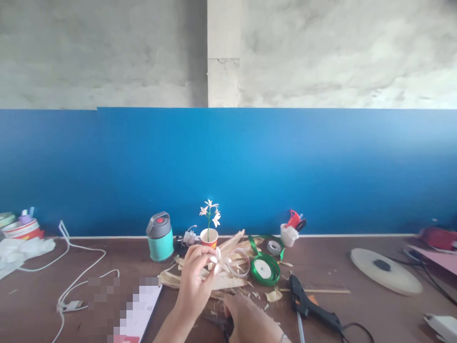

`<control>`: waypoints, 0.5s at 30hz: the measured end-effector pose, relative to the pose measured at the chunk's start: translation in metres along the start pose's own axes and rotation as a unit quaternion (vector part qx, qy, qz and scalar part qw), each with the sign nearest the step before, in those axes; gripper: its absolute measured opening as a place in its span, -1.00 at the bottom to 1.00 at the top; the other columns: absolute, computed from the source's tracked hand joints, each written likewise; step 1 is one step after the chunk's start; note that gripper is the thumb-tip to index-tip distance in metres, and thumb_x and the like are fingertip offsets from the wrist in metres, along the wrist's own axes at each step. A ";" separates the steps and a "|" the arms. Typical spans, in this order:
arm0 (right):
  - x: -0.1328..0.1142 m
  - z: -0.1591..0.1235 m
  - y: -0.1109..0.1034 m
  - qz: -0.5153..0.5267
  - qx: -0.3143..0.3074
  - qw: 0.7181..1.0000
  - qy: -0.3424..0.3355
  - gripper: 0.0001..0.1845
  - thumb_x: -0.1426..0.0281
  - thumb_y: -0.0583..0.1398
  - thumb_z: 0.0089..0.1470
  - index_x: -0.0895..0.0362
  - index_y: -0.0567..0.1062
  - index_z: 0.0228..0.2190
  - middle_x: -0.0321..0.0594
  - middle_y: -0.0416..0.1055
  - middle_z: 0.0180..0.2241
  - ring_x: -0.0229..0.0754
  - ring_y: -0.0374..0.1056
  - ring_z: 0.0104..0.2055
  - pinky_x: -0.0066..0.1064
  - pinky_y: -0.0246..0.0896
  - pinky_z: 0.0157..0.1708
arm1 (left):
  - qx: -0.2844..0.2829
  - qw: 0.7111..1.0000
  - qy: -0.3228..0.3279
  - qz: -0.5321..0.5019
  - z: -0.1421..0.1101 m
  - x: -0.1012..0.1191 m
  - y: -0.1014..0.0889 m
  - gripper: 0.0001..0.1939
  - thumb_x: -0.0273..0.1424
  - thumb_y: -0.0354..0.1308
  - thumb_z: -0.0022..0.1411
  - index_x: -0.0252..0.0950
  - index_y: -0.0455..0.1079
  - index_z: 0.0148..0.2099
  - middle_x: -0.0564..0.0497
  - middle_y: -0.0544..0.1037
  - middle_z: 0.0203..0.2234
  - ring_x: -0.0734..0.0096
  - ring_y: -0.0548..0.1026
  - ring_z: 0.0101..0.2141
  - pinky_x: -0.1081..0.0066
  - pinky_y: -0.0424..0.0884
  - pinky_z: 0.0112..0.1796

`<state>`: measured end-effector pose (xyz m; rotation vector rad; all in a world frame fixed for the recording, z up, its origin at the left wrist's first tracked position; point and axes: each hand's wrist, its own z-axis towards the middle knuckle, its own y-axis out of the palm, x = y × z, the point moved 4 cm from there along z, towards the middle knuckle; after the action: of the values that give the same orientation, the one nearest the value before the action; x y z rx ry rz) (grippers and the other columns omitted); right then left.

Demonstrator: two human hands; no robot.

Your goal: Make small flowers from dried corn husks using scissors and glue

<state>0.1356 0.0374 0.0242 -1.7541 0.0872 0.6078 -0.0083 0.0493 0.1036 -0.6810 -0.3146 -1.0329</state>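
Note:
My left hand (196,274) is raised over the middle of the table, pinching a small pale flower (220,262) with pointed petals between thumb and fingertips. Lower and to the right, my right hand (248,317) is bent down close to the tabletop. Its fingers close around dark scissors (225,325), partly hidden and blurred. Dried corn husks (207,281) lie spread behind both hands. Beyond them, a paper cup (209,237) holds a green stem with several similar pale flowers (210,209). A roll of tape (241,263) sits just right of the held flower.
Right of the husks are a green ribbon spool (264,270), a black glue gun (310,305) with its cord, and a white pen cup (288,234). A round disc (385,271) lies farther right. Leftward are a teal flask (160,243), a phone-like slab (141,307) and white cables (84,271).

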 end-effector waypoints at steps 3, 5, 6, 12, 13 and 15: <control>0.007 0.003 0.003 0.022 -0.003 1.000 0.008 -0.56 0.51 0.23 -0.47 0.04 0.52 -0.37 -0.27 0.48 -0.35 -0.15 0.35 -0.37 -0.47 0.09 -0.48 | -0.006 1.000 0.004 0.001 0.001 0.002 0.001 -0.87 -0.52 0.06 0.15 -0.22 0.36 -0.39 -0.05 0.51 -0.34 0.21 0.40 -0.20 0.24 0.37 -0.18; 0.008 0.005 0.001 0.041 -0.006 0.999 0.005 -0.66 0.50 0.25 -0.47 0.03 0.52 -0.47 -0.36 0.46 -0.46 -0.23 0.29 -0.47 -0.50 0.03 -0.54 | -0.010 1.000 0.004 0.003 0.001 0.002 0.002 -0.86 -0.53 0.05 0.14 -0.22 0.38 -0.38 -0.05 0.51 -0.34 0.21 0.41 -0.21 0.25 0.37 -0.19; 0.008 0.007 -0.002 0.049 0.001 0.999 0.002 -0.74 0.49 0.25 -0.44 0.04 0.52 -0.51 -0.37 0.44 -0.52 -0.26 0.26 -0.50 -0.50 0.02 -0.55 | -0.011 1.000 0.004 0.004 0.001 0.003 0.002 -0.86 -0.53 0.06 0.14 -0.22 0.39 -0.37 -0.05 0.51 -0.35 0.21 0.41 -0.22 0.26 0.38 -0.20; -0.004 0.013 -0.044 0.330 0.129 0.935 -0.027 -0.63 0.19 0.09 -0.02 0.17 0.38 -0.68 -0.32 0.25 -0.70 -0.32 0.13 -0.62 -0.49 0.00 -0.60 | -0.021 1.000 0.008 0.010 -0.001 0.003 0.005 -0.88 -0.52 0.06 0.15 -0.23 0.38 -0.39 -0.05 0.52 -0.35 0.22 0.40 -0.23 0.25 0.38 -0.20; -0.005 0.012 -0.050 0.396 0.142 0.907 -0.017 -0.55 0.06 0.06 -0.01 0.17 0.38 -0.65 -0.31 0.26 -0.68 -0.32 0.11 -0.63 -0.49 -0.02 -0.63 | -0.025 1.000 0.010 0.011 -0.001 0.003 0.006 -0.88 -0.51 0.07 0.15 -0.23 0.37 -0.40 -0.05 0.52 -0.35 0.22 0.40 -0.23 0.24 0.37 -0.19; -0.007 0.006 -0.061 0.475 0.178 0.862 -0.001 -0.44 -0.10 0.04 -0.03 0.16 0.38 -0.60 -0.31 0.27 -0.66 -0.33 0.08 -0.65 -0.50 -0.06 -0.66 | -0.037 0.999 0.015 0.014 -0.002 0.003 0.008 -0.88 -0.49 0.08 0.16 -0.23 0.37 -0.42 -0.05 0.52 -0.35 0.22 0.39 -0.22 0.24 0.36 -0.18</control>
<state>0.1502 0.0584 0.0802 -1.2598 1.0464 1.2040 0.0005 0.0486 0.1008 -0.7330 -0.2404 -1.0311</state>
